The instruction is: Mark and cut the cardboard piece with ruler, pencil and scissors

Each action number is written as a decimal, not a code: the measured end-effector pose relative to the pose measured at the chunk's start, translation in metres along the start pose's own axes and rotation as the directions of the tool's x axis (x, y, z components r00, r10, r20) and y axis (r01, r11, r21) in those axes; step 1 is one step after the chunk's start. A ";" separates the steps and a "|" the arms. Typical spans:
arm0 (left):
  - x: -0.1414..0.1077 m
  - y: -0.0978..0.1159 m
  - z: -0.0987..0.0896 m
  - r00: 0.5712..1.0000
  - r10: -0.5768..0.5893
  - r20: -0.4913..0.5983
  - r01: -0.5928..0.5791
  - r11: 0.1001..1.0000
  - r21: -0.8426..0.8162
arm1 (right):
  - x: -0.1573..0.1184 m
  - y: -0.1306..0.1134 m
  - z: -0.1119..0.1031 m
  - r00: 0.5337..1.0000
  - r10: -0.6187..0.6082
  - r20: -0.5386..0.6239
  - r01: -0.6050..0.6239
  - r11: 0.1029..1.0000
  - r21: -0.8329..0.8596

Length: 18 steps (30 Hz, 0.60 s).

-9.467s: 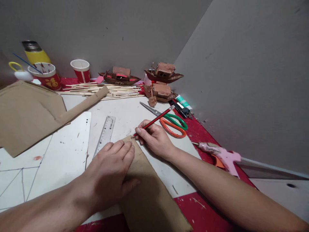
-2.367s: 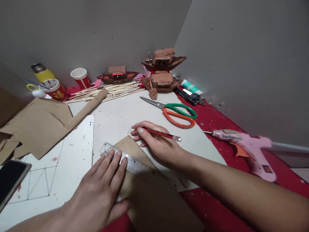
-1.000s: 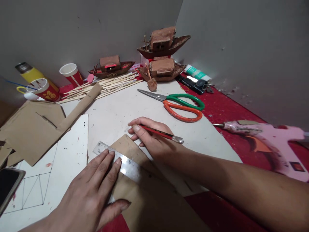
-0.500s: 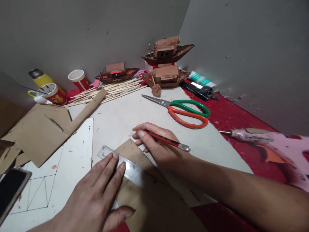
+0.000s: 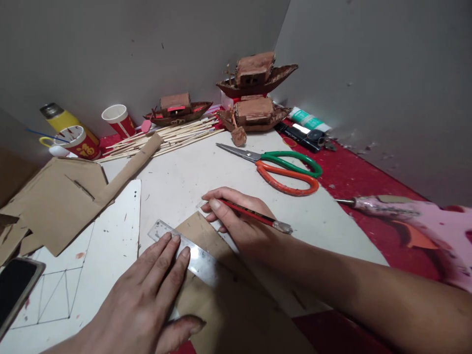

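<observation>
Beyond the right hand (image 5: 241, 216), the red table (image 5: 344, 169) bore a white board (image 5: 177, 182); to that hand's right, a pink glue gun (image 5: 437, 216).

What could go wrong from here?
Ruler could pivot: the left hand presses only near its upper end on the cardboard.
Scissors lie just beyond the right hand and pencil; a wide swing might knock them.
Glue gun nozzle points inward; can't tell if hot, so contact might burn.

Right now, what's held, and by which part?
Right hand holds the red pencil, away from its silvery end; left hand presses the clear ruler near one end.
</observation>
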<state>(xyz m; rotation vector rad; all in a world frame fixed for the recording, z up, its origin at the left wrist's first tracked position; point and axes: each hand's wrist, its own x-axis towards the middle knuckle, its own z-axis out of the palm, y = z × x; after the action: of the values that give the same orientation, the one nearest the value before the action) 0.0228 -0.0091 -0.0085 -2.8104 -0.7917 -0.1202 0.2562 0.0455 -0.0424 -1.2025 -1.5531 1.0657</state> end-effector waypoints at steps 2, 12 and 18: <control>-0.001 0.000 0.000 1.000 0.003 0.003 -0.003 1.000 -0.003 | 0.000 0.001 0.001 1.000 0.005 0.000 -0.005 1.000 -0.004; 0.000 0.001 -0.001 1.000 -0.009 -0.014 0.009 1.000 -0.006 | 0.002 0.001 0.001 1.000 0.005 -0.003 -0.005 1.000 -0.011; 0.000 -0.001 -0.001 1.000 -0.006 0.001 0.006 1.000 -0.006 | 0.002 -0.002 -0.001 1.000 0.018 0.012 -0.018 1.000 -0.007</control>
<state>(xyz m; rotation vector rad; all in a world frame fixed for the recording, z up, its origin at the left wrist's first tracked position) 0.0224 -0.0090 -0.0072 -2.8138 -0.8008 -0.1230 0.2565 0.0467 -0.0395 -1.2185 -1.5593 1.0818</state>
